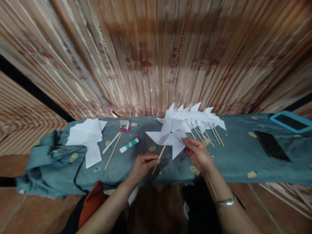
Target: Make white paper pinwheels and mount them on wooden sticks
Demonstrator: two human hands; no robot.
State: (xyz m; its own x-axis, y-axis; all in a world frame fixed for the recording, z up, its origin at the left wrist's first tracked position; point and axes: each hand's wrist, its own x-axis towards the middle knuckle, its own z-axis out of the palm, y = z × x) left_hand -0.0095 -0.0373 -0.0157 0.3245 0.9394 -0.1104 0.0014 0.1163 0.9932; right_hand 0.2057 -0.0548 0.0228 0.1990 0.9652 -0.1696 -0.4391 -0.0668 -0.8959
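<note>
A white paper pinwheel (175, 126) with a silver pin at its centre is held up over the table's middle. My left hand (145, 165) is closed on its wooden stick (161, 152), near the lower end. The fingers of my right hand (197, 151) pinch the edge of a paper blade at the pinwheel's right side. Directly behind it lies an overlapping row of finished pinwheels (207, 117), their sticks pointing towards me. Left of my left hand are a green and white glue stick (129, 145), a loose wooden stick (113, 151) and a white pencil-like stick (110, 143).
A small open red box (124, 126) of metal pins sits at the back left. White paper sheets (84, 132) are piled farther left. On the right lie a black phone (272, 146) and a blue-framed tablet (291, 121). A pleated curtain (156, 58) hangs behind the cloth-covered table (234, 162).
</note>
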